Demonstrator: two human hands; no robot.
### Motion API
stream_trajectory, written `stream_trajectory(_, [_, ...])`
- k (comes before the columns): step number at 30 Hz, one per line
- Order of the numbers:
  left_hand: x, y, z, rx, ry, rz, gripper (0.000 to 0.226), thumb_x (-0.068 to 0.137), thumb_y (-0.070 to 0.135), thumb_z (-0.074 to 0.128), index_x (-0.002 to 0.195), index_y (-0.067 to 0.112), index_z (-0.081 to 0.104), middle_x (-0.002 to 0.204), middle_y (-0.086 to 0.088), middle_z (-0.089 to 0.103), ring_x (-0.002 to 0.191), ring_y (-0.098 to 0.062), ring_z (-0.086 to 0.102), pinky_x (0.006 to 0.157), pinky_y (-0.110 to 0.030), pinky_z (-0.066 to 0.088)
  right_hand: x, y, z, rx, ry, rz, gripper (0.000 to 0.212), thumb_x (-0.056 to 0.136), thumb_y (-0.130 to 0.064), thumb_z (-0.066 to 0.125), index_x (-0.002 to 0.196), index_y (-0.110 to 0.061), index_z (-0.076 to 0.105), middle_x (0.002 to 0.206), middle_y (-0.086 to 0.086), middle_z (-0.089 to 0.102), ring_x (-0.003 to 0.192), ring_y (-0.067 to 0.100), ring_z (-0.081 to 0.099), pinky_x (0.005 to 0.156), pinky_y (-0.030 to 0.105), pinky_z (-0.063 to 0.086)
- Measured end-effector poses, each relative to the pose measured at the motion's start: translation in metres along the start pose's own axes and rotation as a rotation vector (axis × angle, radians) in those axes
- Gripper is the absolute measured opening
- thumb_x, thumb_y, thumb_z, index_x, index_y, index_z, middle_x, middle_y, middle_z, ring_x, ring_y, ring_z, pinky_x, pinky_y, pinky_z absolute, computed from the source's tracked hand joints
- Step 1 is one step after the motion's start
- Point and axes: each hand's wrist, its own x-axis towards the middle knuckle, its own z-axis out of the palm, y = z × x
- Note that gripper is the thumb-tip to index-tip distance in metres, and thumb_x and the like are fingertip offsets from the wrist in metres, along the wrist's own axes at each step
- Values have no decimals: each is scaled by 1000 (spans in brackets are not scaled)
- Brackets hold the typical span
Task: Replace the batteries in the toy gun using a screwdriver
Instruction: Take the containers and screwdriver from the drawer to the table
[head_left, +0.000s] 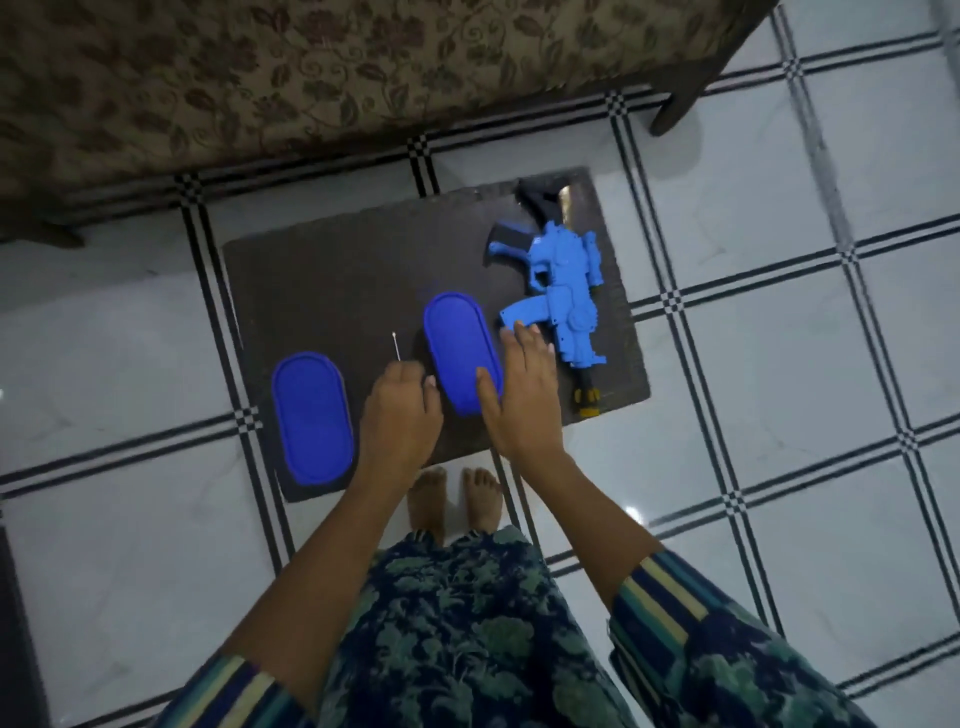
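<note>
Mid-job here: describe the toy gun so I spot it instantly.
On the tiled floor lies a dark mat. The toy gun lies along its right edge. Unlike the two smooth deep-blue oval lids beside it, it is lighter blue with a black grip.

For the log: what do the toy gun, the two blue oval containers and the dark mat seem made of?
Toy gun: hard moulded plastic, matt blue with black grip, judging by crisp cast detail. Oval containers: likely plastic, smooth blue with raised rims. Mat: dark, dull, finely textured; rubber or fabric, unclear.
</note>
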Motion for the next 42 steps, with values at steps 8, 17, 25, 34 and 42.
stream_trajectory(8, [-46,91,-90,-35,48,223,22,92,16,44,99,0,59,100,-19,60,91,-37,57,81,-44,48,-56,-46,-129,23,69,-81,47,97,-25,44,137,0,48,142,20,48,138,34,37,119,40,18])
stream_trajectory(17, [-90,180,-119,-21,36,361,17,94,14,48,98,1,58,107,-18,60,99,-37,55,85,-48,46,-104,-43,-222,-53,116,-140,52,91,-29,34,120,7,60,121,25,61,117,40,56,106,53,41])
stream_trajectory(25, [-77,269,-74,-46,93,268,18,93,16,48,94,2,59,99,-15,61,92,-32,57,81,-41,45,-79,43,-286,-20,79,-199,46,96,-26,39,127,4,55,129,23,57,124,39,50,113,47,31])
stream_trajectory(34, [-58,368,-24,-102,184,87,24,96,22,47,99,3,60,105,-15,61,97,-31,57,78,-37,43,-26,125,-356,-13,33,-364,37,95,-14,49,127,5,54,126,25,57,121,40,50,110,43,29])
stream_trajectory(42, [19,401,-19,-89,280,-50,24,97,23,46,94,4,60,99,-14,60,91,-30,56,75,-37,43,72,143,-390,-38,-17,-493,39,97,-18,49,128,5,54,130,24,56,124,38,48,110,44,32])
